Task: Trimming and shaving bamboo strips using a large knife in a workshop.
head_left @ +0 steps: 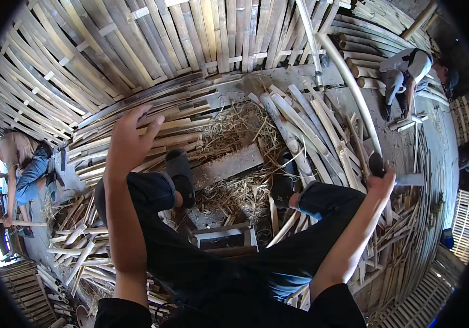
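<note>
holding a flat, pale grey, blade-like tool (411,179) out to the right, the right hand (384,176) has its fingers curled tightly at the tool's near end; a dark, rounded part (376,163) shows just beside the thumb, and whether it is the handle cannot be told. the left hand (134,136) is raised well apart from the right, its fingers loose, spread and carrying nothing, and in the view it overlaps a layer of long, tan, split-bamboo strips (182,127) on the ground. more thick, pale bamboo lengths (305,131) lie in a slanting pile ahead and to the right. between the person's dark, closed-toe sandals (181,176) sits a pale, flat wooden board (237,162), with curly, straw-coloured shavings (240,128) around it. the step in hand looks like a gap between cuts in bamboo work: the tool is gripped, yet no strip is in either hand or under the edge. judging by this, a next cut would call for the left fingers to close on a strip and steady it, and for the tool to come inward, clear of both feet.
</note>
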Demonstrator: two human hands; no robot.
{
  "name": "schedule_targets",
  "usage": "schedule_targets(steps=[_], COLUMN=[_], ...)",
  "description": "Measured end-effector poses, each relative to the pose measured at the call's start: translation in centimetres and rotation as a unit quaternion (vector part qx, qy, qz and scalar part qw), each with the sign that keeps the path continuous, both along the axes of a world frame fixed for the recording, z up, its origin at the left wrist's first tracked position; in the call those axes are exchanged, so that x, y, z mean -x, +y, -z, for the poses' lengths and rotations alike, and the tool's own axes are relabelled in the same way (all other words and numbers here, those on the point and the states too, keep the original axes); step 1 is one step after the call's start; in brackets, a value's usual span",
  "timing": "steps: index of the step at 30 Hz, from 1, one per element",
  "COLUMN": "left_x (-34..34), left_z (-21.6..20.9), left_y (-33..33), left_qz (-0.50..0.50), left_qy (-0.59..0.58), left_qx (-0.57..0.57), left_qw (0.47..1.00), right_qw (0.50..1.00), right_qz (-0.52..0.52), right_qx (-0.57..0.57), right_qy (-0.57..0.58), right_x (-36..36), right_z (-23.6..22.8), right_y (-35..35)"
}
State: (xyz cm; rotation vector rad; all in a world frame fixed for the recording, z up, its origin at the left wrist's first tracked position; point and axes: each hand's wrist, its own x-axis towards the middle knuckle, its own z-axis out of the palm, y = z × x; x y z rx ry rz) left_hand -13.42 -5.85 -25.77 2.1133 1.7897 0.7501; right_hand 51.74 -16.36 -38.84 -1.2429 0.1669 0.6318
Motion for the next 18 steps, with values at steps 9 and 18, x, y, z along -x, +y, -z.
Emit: schedule_targets(steps=[9, 18], left_x=[-0.3, -3.3], left_z=[4.5, 28.1], left_y=[0.5, 4.4], left_qz=[0.002, -0.002], left_qy=[0.058, -0.063], left_qx=[0.041, 0.351], left_qw=[0.997, 0.934], right_qw=[0.987, 0.948], right_qz=[-0.030, -0.168], right_qx=[-0.067, -0.137], right_qy=[0.146, 0.235], right_x=[3.7, 9.1], right_z=[-0.4, -4.9], right_y=[-0.2, 4.2])
